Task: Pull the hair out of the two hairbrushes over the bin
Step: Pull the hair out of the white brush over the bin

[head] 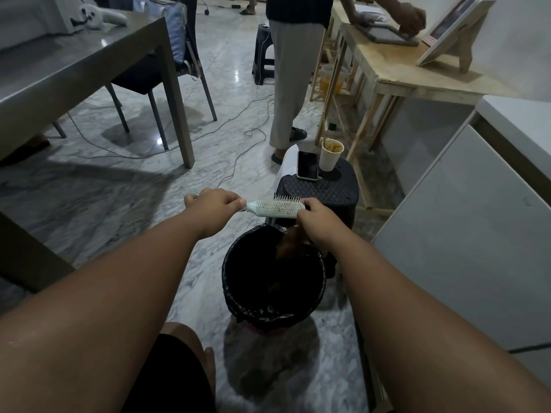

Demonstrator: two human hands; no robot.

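Left hand (214,206) curls round the handle, pale hairbrush (275,208) level above the bin's (227,274) far rim. Right hand (316,219) pinches a brown hair clump (293,243) dangling into it. Mid-pull; next, I'd say, drag it free and let go.

Pale mint-green hairbrush (274,208) with white bristles; reddish-brown hair (290,242); bin (229,293) lined in glossy black, pink at its base. Floor (238,93): white marble veined grey. Stool (319,190): black, diamond-embossed top, carrying a black phone (307,165) and cream cup (329,159).
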